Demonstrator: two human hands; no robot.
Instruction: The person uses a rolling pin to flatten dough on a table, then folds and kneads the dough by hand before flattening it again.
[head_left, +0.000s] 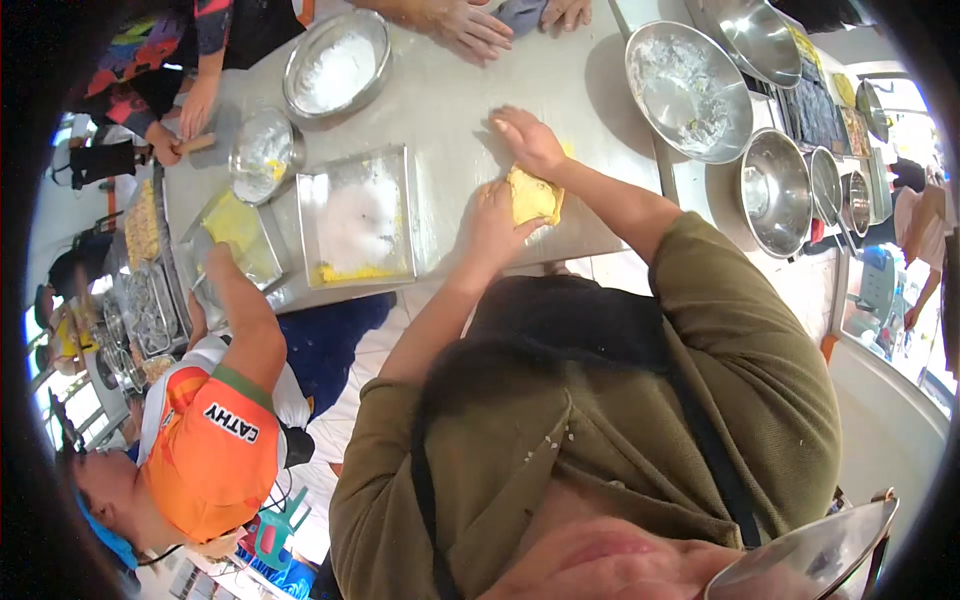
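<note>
A folded lump of yellow dough (535, 196) rests on the metal worktable (457, 120) close to its near edge. Around its left side curls my left hand (495, 225), thumb at the near end and fingers over the far side. My right hand (529, 146) lies against the dough's far edge with its heel, palm down, the fingers stretched out past it to the left. A small yellow smear shows on the table just beyond my right wrist.
Left of my hands sits a square metal tray (411, 217) with white powder and yellow crumbs. Steel bowls (286, 96) (690, 90) stand at far left and right, several more beyond. Co-workers' hands (469, 26) (217, 259) work at the far side and left.
</note>
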